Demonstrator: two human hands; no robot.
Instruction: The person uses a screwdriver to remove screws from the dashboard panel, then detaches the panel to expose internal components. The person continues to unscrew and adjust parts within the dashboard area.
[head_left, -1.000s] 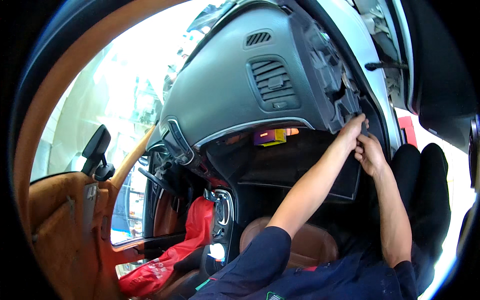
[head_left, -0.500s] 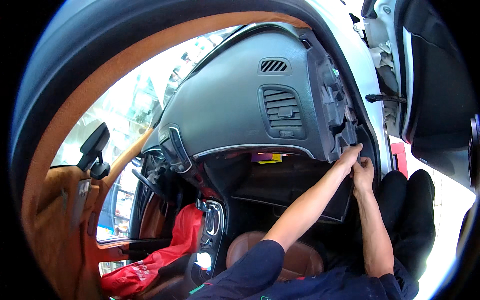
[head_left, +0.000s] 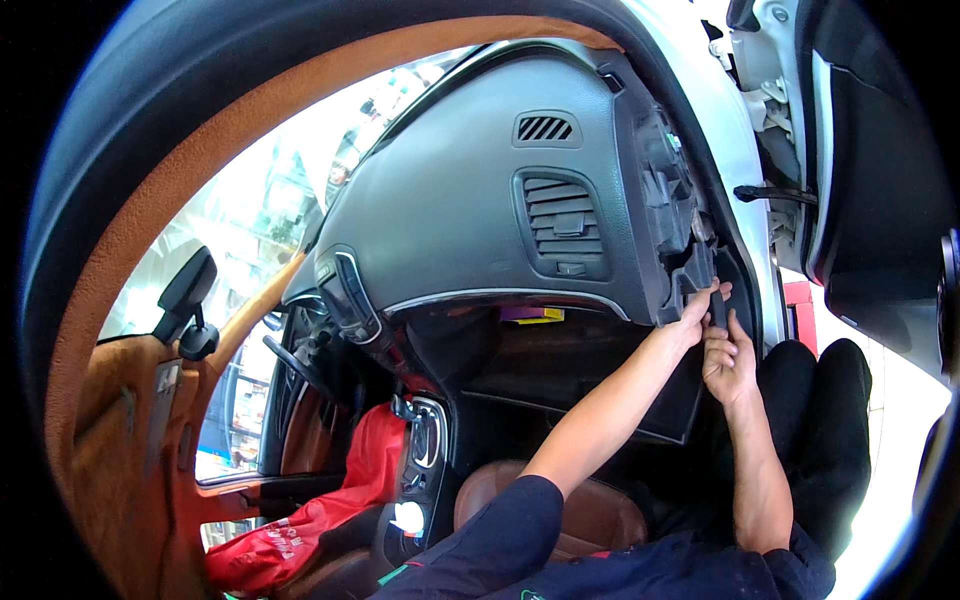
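Both my hands are at the lower corner of the exposed side end of the dashboard (head_left: 430, 215), beside the open passenger door. My left hand (head_left: 694, 314) reaches in against the black plastic frame (head_left: 690, 277). Its fingers bend around the corner there, and what they grip is partly hidden. Just below and to the right, my right hand (head_left: 729, 362) is closed, fingers curled and thumb raised. A small dark piece (head_left: 717, 314) shows between the two hands. Whether it is loose or part of the car I cannot tell.
The car door (head_left: 880, 200) stands open at the right, its black strap (head_left: 770, 194) stretched to the frame. Below the dashboard is a dark recess with a yellow and purple box (head_left: 537, 314). A brown seat (head_left: 590, 515) and a red cover (head_left: 375, 455) lie nearer.
My right hand has dropped slightly and turned, its thumb now raised and curled fingers showing. My left hand stays at the dashboard corner, its fingers shifted a little upward.
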